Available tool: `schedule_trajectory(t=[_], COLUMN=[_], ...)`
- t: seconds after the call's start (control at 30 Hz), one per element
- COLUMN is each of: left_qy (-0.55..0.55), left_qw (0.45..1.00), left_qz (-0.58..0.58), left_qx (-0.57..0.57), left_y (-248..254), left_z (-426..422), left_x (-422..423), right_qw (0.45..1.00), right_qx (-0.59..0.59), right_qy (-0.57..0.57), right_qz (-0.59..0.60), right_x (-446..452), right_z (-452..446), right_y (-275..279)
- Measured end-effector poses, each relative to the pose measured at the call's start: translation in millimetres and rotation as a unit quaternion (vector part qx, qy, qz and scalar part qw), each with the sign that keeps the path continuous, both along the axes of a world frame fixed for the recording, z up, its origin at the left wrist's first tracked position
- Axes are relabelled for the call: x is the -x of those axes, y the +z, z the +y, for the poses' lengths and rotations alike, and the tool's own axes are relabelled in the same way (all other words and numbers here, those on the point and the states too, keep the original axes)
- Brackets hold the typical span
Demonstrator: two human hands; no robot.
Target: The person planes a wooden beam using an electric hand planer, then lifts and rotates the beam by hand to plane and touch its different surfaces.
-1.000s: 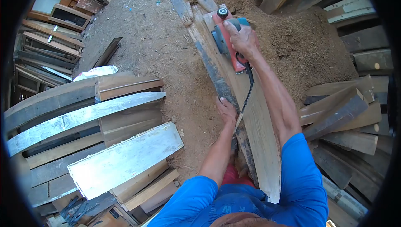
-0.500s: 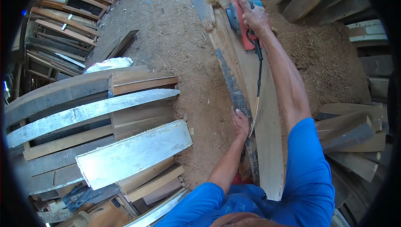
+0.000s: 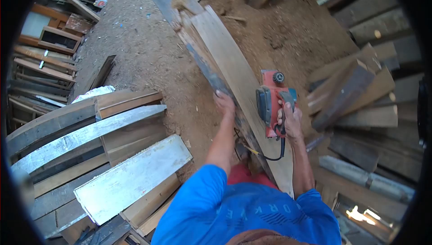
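Note:
My right hand (image 3: 291, 120) is wrapped round the rear handle of a red electric hand planer (image 3: 271, 98) with a black knob at its front. The planer is at the right edge of a long, pale wooden plank (image 3: 229, 62); I cannot tell whether its sole touches the wood. A black cord (image 3: 273, 159) loops from its back end across the plank. Beneath and left of the plank lies a weathered grey beam (image 3: 202, 66). Closed on that beam's left edge is my left hand (image 3: 225, 104), with some fingers hidden.
Stacked boards and a white-painted panel (image 3: 135, 177) stand at the left. Old frames (image 3: 58, 40) lean farther back. Sawdust and shavings (image 3: 288, 38) cover the ground beyond the plank, and cut timber pieces (image 3: 346, 92) are piled at the right.
My right hand has drawn the planer from the plank's far part back toward my body. My left hand stays at the beam's edge. The camera view has shifted to the right.

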State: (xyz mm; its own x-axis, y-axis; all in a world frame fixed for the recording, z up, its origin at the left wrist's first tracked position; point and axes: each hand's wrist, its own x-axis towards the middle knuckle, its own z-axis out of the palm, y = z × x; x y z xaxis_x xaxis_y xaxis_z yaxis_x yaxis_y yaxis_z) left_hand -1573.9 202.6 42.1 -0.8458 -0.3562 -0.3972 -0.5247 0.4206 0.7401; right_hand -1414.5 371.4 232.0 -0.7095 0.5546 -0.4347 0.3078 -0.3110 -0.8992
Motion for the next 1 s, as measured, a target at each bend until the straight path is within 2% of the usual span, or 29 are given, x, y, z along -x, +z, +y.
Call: schedule_trajectory(t=[0.03,0.1,0.13,0.2,0.23,0.27,0.3,0.33,0.4,0.5,0.57,0.7,0.9,1.0], left_qy=[-0.001,-0.115,-0.175,-0.288,-0.420,-0.542,-0.661,-0.764,-0.895,-0.891,-0.895,-0.885,-0.880,-0.907], left_qw=[0.999,0.987,0.973,0.903,0.852,0.783,0.692,0.585,0.373,0.215,0.177,0.121,0.086,0.124], left_qz=[0.001,-0.053,0.040,0.232,0.248,0.262,0.264,0.257,0.217,0.324,0.294,0.264,0.220,0.214], left_qx=[-0.035,0.099,0.142,0.218,0.189,0.156,0.124,0.090,0.111,0.234,0.284,0.363,0.413,0.342], left_y=[0,30,33,41,62,83,103,115,107,105,100,123,117,130], left_z=[-2,-14,-22,-29,-28,-26,-18,-11,9,40,53,58,55,43], left_x=[0,-5,-20,-44,-67,-90,-115,-144,-203,-266,-286,-306,-331,-348], right_qw=[1.000,0.999,0.997,0.994,0.993,0.991,0.988,0.985,0.979,0.970,0.969,0.966,0.963,0.958], right_qx=[0.000,0.004,0.011,-0.005,-0.011,-0.025,-0.022,-0.019,-0.005,0.005,0.001,0.010,0.002,-0.033], right_qy=[-0.013,-0.043,-0.062,-0.087,-0.096,-0.108,-0.132,-0.153,-0.189,-0.238,-0.246,-0.257,-0.270,-0.286], right_qz=[-0.010,-0.032,-0.043,-0.065,-0.075,-0.076,-0.077,-0.081,-0.075,-0.040,-0.026,-0.005,-0.003,-0.001], right_x=[-33,-101,-131,-189,-214,-237,-259,-282,-325,-372,-403,-464,-544,-574], right_z=[-1,-5,-7,-7,-9,-11,-12,-15,-16,-23,-25,-30,-33,-31], right_y=[-3,-6,-3,-3,0,5,5,2,0,10,11,13,17,25])
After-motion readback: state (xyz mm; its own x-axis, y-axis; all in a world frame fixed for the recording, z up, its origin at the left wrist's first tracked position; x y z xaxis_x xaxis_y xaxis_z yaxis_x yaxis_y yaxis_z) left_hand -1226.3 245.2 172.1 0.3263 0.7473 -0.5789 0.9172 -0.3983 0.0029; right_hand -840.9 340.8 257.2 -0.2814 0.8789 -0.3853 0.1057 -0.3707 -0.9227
